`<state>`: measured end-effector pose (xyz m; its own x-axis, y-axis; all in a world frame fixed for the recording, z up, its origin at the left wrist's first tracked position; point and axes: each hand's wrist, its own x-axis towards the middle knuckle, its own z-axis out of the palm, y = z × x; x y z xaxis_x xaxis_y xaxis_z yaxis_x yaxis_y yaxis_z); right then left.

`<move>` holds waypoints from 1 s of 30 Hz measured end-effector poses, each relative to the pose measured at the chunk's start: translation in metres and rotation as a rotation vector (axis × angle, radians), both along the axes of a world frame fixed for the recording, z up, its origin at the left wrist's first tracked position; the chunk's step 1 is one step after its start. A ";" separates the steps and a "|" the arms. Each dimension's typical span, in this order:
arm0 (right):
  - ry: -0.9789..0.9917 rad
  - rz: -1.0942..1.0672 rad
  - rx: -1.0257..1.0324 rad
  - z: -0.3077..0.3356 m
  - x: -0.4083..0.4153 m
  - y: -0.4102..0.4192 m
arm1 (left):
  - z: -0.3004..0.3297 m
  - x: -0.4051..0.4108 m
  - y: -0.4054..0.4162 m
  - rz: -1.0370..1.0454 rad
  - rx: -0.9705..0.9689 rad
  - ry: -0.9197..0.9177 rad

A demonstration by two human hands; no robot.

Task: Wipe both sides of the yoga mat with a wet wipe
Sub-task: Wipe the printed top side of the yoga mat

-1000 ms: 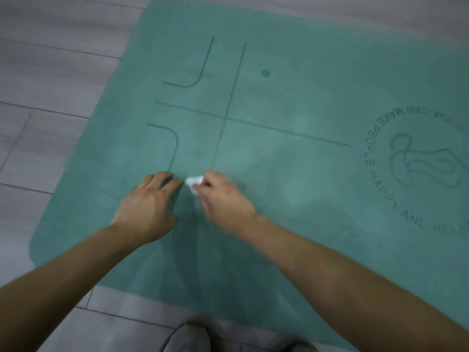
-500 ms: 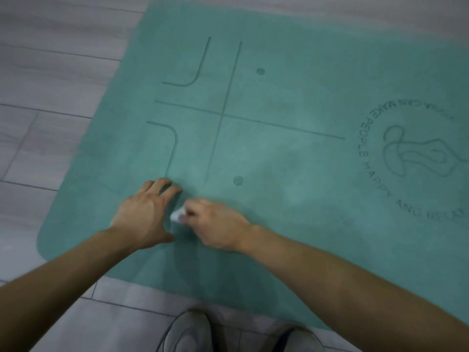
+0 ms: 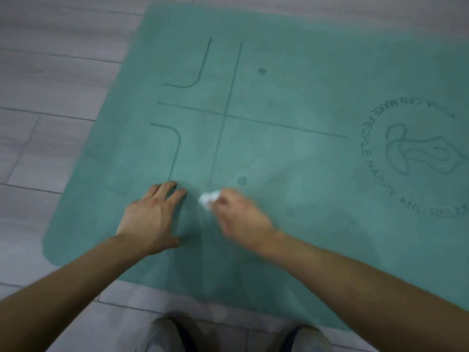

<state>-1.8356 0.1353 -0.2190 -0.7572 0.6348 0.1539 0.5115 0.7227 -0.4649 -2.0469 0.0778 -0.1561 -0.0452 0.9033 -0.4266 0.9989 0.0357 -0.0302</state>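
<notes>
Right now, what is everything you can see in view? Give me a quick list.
yoga mat: one, teal green, flat on the floor, fills most of the view; printed guide lines, two dots and a round logo with lettering at the right edge.
wet wipe: one, white, bunched up, on the mat just below the nearer dot, at the right hand's fingertips.
floor: grey plank tiles, showing left, top and bottom of the mat.
shoes: two, light grey, bottom edge of the view, on the floor.
left hand: palm down, fingers spread on the mat, beside the wipe.
right hand: closed on the wipe, blurred.
</notes>
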 end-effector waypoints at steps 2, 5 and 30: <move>-0.079 0.326 0.026 0.000 -0.002 -0.017 | 0.003 0.003 0.000 0.013 -0.009 -0.003; -0.016 -0.008 0.045 -0.003 0.035 0.042 | 0.006 0.004 -0.001 0.024 -0.001 -0.016; -0.052 -0.317 0.002 -0.005 0.013 -0.029 | 0.012 -0.001 -0.065 -0.055 -0.090 -0.049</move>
